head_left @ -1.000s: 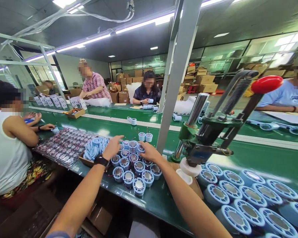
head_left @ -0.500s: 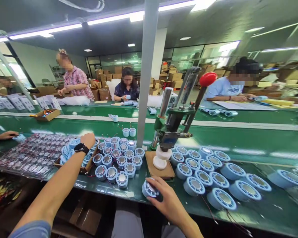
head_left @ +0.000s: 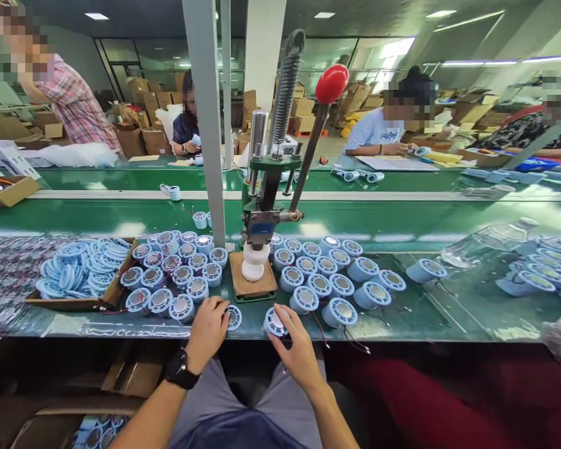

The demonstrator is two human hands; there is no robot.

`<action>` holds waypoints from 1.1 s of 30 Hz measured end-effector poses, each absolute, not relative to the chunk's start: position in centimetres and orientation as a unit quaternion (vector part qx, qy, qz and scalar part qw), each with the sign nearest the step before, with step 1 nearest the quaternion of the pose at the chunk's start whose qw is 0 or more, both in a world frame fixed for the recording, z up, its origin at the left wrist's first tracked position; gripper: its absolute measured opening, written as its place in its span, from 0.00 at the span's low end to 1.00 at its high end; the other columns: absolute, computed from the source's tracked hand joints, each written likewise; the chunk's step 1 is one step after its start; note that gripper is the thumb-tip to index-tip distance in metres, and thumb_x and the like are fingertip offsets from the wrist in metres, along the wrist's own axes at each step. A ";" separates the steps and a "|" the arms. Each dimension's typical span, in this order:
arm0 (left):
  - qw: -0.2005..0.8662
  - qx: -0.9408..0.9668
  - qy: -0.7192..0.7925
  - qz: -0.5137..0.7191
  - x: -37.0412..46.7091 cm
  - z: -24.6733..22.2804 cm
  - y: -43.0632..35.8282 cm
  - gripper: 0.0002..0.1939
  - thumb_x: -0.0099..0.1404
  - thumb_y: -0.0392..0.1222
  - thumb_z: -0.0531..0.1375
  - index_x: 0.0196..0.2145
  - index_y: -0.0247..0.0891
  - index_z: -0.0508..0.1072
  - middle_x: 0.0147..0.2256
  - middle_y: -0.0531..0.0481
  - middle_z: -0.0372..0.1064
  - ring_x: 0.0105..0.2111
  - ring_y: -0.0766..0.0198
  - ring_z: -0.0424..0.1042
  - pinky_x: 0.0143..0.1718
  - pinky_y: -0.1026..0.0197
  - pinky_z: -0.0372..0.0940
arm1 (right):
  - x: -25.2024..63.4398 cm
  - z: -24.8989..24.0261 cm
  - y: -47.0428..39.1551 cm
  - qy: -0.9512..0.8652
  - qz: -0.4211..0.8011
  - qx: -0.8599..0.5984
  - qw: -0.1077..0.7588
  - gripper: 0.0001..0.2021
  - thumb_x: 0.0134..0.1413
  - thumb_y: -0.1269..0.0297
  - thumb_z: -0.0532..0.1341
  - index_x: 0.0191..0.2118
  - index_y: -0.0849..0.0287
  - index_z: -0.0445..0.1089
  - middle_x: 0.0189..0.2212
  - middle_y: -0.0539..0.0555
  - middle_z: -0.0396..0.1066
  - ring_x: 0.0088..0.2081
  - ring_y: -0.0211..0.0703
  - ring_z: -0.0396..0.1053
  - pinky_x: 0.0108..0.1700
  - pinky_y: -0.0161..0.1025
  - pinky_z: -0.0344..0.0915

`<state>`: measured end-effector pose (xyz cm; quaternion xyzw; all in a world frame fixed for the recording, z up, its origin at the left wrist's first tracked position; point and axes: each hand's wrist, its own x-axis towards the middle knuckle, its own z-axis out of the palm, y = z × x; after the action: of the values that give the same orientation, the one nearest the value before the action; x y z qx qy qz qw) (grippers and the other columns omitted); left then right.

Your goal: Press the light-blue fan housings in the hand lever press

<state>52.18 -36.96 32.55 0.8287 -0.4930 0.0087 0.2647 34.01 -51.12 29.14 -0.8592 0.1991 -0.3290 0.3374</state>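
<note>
Blue housing: the one in hand sits on the tabletop at its near edge, silver disc facing up.
Right grip: your right hand is part-open to the housing's width, thumb and fingers around it.
Left grip: your left hand has its fingers curled against the left side of a blue ring; you cannot tell whether they pinch it.
Blue ring: near edge, left of the housing and apart from it.
Press: just beyond your hands stands the hand press, its red knob high on the right, white pads below.
Housing groups: one cluster lies left of the press, another right.
Ring box: at left, a cardboard box holds heaped rings.
Far side: co-workers sit and stand across the line, one in a light blue shirt.
</note>
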 end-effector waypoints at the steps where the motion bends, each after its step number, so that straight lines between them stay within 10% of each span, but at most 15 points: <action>1: 0.288 0.823 -0.490 0.009 52.4 32.0 -36.7 0.16 0.70 0.37 0.51 0.48 0.37 0.76 0.45 0.41 0.73 0.46 0.52 0.70 0.50 0.46 0.68 | 33.7 29.2 -51.2 0.195 -0.325 -0.860 0.342 0.27 0.61 0.66 0.58 0.66 0.51 0.59 0.60 0.58 0.61 0.61 0.47 0.64 0.61 0.44 0.66; 13: 0.258 0.831 -0.492 -0.008 52.6 32.3 -35.6 0.41 0.62 0.46 0.63 0.68 0.36 0.54 0.59 0.35 0.63 0.59 0.44 0.61 0.59 0.39 0.59 | 33.9 29.8 -51.4 0.194 -0.364 -0.839 0.356 0.22 0.61 0.65 0.59 0.60 0.56 0.65 0.56 0.58 0.66 0.57 0.47 0.68 0.58 0.43 0.69; 19: 0.326 0.810 -0.486 -0.040 52.6 32.5 -34.9 0.30 0.65 0.41 0.60 0.64 0.41 0.60 0.57 0.41 0.69 0.57 0.49 0.66 0.58 0.44 0.62 | 34.6 29.9 -50.2 0.228 -0.366 -0.842 0.323 0.26 0.61 0.64 0.60 0.64 0.58 0.59 0.58 0.60 0.66 0.58 0.49 0.67 0.59 0.46 0.69; 33: 0.388 0.808 -0.444 0.003 49.7 33.5 -37.6 0.40 0.61 0.38 0.63 0.67 0.43 0.51 0.55 0.40 0.69 0.55 0.48 0.70 0.54 0.46 0.68 | 40.3 28.8 -47.4 0.169 -0.390 -0.814 0.397 0.40 0.57 0.71 0.59 0.71 0.54 0.40 0.55 0.57 0.69 0.54 0.44 0.71 0.54 0.40 0.73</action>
<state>49.67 -37.60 33.52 0.8077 -0.4438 0.0025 0.3880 40.34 -47.45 28.79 -0.8138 0.1694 -0.3895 0.3966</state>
